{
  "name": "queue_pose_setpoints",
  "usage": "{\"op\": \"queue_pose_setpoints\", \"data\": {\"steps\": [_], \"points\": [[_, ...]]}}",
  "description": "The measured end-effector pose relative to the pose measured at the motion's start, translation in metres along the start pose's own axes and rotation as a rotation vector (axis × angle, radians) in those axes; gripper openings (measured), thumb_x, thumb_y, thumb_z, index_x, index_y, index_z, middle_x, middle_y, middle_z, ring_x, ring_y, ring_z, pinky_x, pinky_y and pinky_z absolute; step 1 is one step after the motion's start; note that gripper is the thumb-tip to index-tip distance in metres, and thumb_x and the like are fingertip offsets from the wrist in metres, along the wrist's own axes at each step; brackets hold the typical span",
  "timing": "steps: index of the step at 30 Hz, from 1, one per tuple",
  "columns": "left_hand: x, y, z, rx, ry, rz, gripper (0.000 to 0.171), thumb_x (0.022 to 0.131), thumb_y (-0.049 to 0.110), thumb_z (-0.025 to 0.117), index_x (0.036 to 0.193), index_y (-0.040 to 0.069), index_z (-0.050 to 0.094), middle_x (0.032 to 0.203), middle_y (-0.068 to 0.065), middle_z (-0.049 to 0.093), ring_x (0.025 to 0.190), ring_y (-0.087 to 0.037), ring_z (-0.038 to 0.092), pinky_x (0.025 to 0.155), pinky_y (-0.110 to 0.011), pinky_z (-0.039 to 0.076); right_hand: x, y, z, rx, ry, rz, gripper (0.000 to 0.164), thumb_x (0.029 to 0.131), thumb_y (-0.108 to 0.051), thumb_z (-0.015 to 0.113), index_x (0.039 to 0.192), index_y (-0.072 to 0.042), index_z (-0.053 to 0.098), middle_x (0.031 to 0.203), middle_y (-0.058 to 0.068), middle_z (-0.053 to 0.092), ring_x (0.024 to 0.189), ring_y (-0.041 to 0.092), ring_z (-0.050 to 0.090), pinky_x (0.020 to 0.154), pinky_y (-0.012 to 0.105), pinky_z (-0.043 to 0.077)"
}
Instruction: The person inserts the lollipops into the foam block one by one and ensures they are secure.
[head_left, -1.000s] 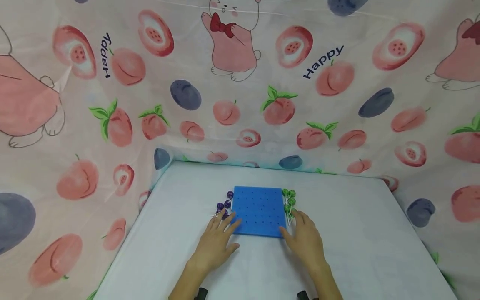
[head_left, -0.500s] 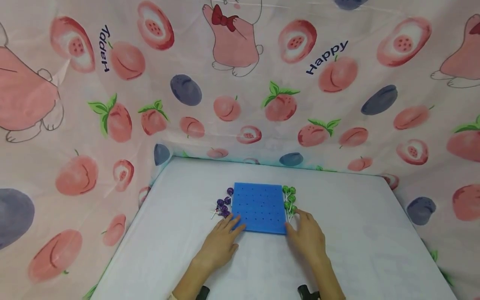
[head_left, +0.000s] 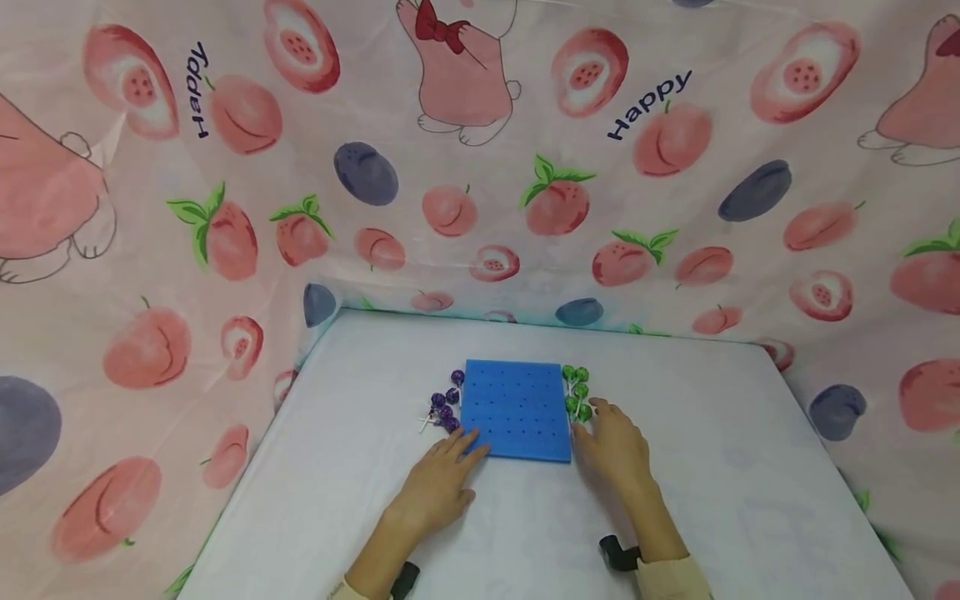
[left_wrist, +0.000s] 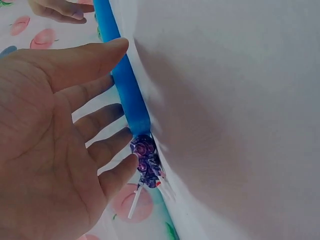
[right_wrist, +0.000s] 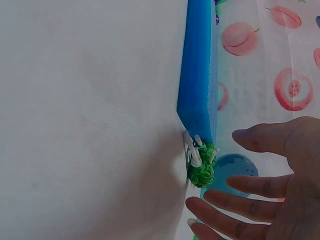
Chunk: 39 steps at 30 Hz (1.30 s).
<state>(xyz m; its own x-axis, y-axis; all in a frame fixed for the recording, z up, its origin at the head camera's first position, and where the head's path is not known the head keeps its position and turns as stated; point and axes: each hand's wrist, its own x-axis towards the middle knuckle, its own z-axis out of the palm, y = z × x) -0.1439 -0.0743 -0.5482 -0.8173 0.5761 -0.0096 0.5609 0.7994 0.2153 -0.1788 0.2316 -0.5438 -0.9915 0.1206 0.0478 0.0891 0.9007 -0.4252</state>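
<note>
From my head feed I see a pale pink cloth backdrop (head_left: 465, 179) closing in the room behind and on both sides, printed with peaches, blue fruit, rabbits in pink and the word "Happy". In front of it I have a white-covered table (head_left: 735, 467), its surface smooth, its far edge dipping slightly to the right. In the middle of that surface lies a blue board (head_left: 513, 404), flat, dotted with rows of small holes. It looks close to square, so I can't pick out a long axis; one side faces the person, turned only slightly. The left hand (head_left: 437, 482) is spread wide, fingers straight, their tips at the board's near left corner; I can't tell how firmly they touch. The right hand (head_left: 617, 446) is open too, fingers loosely extended beside the near right part of the board, thumb close to its edge. Along the board's left side I see a cluster of purple lollipops (head_left: 445, 412); a white stick (head_left: 426, 422) at its near end points out to the left. Along the right side, near the right fingertips, lie green lollipops (head_left: 581, 389), several of their sticks slanting toward the person.
</note>
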Motion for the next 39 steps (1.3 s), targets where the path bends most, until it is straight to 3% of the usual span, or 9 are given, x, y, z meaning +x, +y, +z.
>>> {"op": "queue_pose_setpoints", "data": {"steps": [5, 11, 19, 28, 39], "points": [[0.000, 0.000, -0.003, -0.016, -0.020, -0.009, 0.067, 0.096, 0.026, 0.075, 0.156, 0.014, 0.049, 0.166, -0.014, 0.037, 0.153, -0.037, 0.033, 0.123, -0.050, 0.032, 0.010, 0.002, 0.001, -0.016, 0.003, -0.018, 0.050, 0.097, -0.025, 0.071, 0.138, 0.003, 0.062, 0.128, 0.028, 0.067, 0.111, 0.047, 0.067, 0.082, 0.062, 0.059], [0.000, -0.001, -0.002, -0.030, -0.044, -0.009, 0.069, 0.095, 0.029, 0.076, 0.157, 0.015, 0.048, 0.167, -0.013, 0.036, 0.154, -0.037, 0.031, 0.123, -0.051, 0.032, 0.016, 0.004, 0.006, -0.013, -0.016, 0.024, 0.045, 0.095, -0.022, 0.073, 0.132, 0.002, 0.068, 0.121, 0.025, 0.070, 0.107, 0.047, 0.069, 0.077, 0.059, 0.060], [0.002, -0.001, -0.005, -0.041, -0.044, -0.013, 0.070, 0.096, 0.033, 0.076, 0.158, 0.015, 0.047, 0.168, -0.012, 0.034, 0.155, -0.036, 0.030, 0.123, -0.052, 0.033, 0.027, 0.009, 0.006, 0.008, 0.047, -0.003, 0.031, 0.094, -0.014, 0.072, 0.123, -0.001, 0.074, 0.114, 0.021, 0.075, 0.094, 0.043, 0.073, 0.067, 0.055, 0.061], [0.001, 0.001, -0.008, -0.092, -0.045, -0.033, 0.073, 0.095, 0.036, 0.076, 0.158, 0.014, 0.047, 0.168, -0.013, 0.034, 0.155, -0.037, 0.029, 0.123, -0.053, 0.032, 0.037, 0.010, 0.007, 0.035, 0.071, -0.019, 0.024, 0.092, -0.008, 0.071, 0.114, 0.001, 0.076, 0.106, 0.020, 0.077, 0.083, 0.035, 0.074, 0.062, 0.049, 0.060], [0.000, 0.002, -0.007, -0.106, -0.062, -0.045, 0.074, 0.095, 0.039, 0.076, 0.159, 0.016, 0.046, 0.168, -0.012, 0.033, 0.155, -0.037, 0.029, 0.123, -0.053, 0.033, 0.041, 0.011, 0.011, 0.047, 0.052, -0.005, 0.025, 0.090, -0.008, 0.074, 0.112, 0.002, 0.076, 0.106, 0.019, 0.077, 0.087, 0.037, 0.075, 0.066, 0.047, 0.061]]}}
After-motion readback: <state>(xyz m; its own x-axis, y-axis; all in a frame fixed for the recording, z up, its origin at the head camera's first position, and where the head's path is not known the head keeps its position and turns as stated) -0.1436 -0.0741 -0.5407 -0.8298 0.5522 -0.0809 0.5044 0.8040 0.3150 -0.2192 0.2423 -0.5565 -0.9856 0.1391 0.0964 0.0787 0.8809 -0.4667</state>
